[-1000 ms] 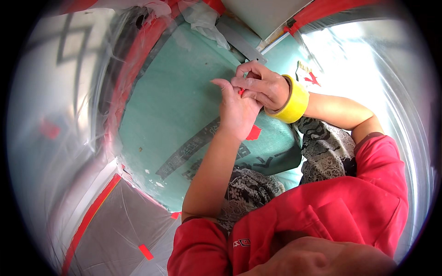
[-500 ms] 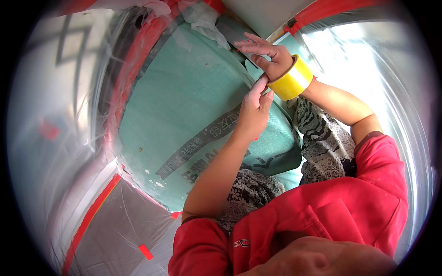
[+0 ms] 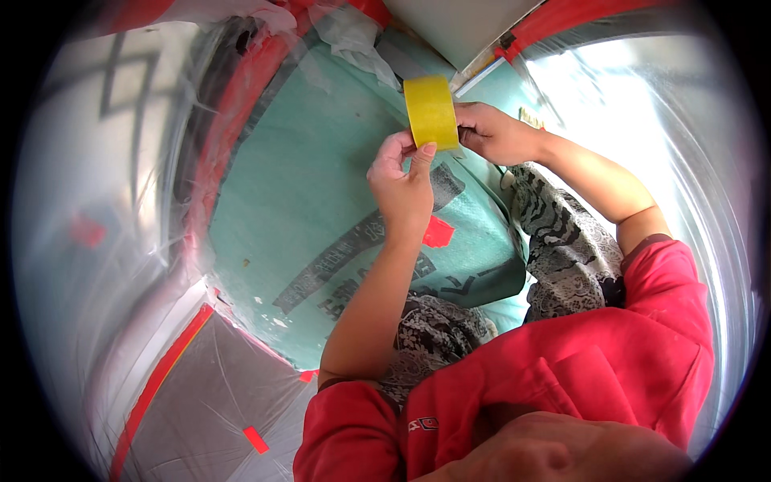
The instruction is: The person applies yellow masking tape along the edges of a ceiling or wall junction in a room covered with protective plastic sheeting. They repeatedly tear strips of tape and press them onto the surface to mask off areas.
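Smooth, plastic-looking tape roll (image 3: 430,111), matt green sheeting (image 3: 321,153), glossy clear film (image 3: 683,145), matt cloth shirt (image 3: 562,353)

Left hand (image 3: 404,181)'s got a yellow tape roll (image 3: 431,111) pinched by its lower edge, right hand (image 3: 499,135) is right up at the other side, can't tell how it's gripping. Green sheet (image 3: 305,177) spreads under both, red scrap (image 3: 438,232) just beside the left wrist, patterned trousers (image 3: 566,249) below the right hand.
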Demonstrator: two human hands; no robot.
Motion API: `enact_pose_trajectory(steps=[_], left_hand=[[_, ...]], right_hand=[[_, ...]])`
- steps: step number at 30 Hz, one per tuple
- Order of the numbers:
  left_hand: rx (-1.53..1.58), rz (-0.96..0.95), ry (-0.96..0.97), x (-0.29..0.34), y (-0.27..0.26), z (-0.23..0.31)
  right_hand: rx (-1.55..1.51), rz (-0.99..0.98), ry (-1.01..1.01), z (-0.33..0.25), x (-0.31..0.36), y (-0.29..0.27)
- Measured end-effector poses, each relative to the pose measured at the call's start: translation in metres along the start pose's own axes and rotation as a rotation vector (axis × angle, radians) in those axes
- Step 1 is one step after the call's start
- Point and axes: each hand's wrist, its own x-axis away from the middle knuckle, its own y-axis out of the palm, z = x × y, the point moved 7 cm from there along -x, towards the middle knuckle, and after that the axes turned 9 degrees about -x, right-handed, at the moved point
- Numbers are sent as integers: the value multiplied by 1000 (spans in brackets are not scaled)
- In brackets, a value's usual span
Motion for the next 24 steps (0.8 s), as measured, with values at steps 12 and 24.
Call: enact_pose_trajectory(steps=[12, 24], left_hand=[[91, 30, -10, -1, -1, -10], [603, 0, -320, -3, -8, -13]], right_hand=[[-77, 117, -120, -5, 13, -2], [43, 117, -73, -11, 15, -5]])
